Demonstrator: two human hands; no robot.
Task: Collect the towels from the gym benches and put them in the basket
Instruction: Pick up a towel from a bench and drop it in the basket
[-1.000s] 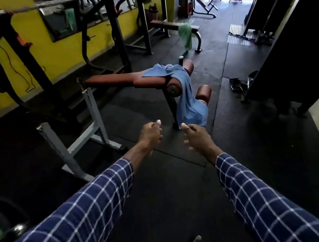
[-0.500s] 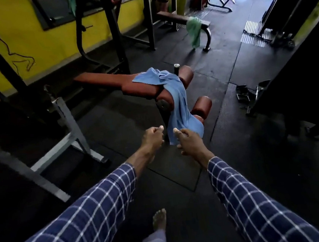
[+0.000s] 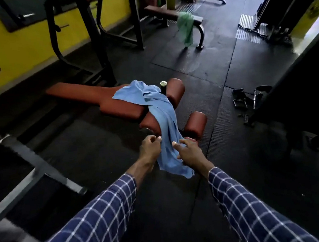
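— Left of the red bench (image 3: 100, 99), what stood there?
— A grey steel frame (image 3: 30, 161) on the black floor mats, and beyond the bench a yellow wall (image 3: 17, 47).

— And on the bench itself?
— The blue towel (image 3: 165, 124). It lay bunched on the bench's near end and hung down over the foot end, between the roller pads (image 3: 195, 123).

— Where were the hands?
— Both at the bench's foot end. The left hand (image 3: 150, 149) was at the left edge of the hanging part, fingers curled, thumb tip touching the cloth. I couldn't tell whether it had pinched anything.

— The other one?
— The right hand (image 3: 190, 153) lay against the towel's right side, thumb raised, fingers bent over the edge. The cloth hid whether they had closed on it, so I couldn't tell there either.

— Anything past the bench, to the right?
— A second bench (image 3: 158, 13) well behind it, with a green towel (image 3: 185, 26) draped over its end. Right of the red bench, some metal handles (image 3: 240, 103) lay on the floor.
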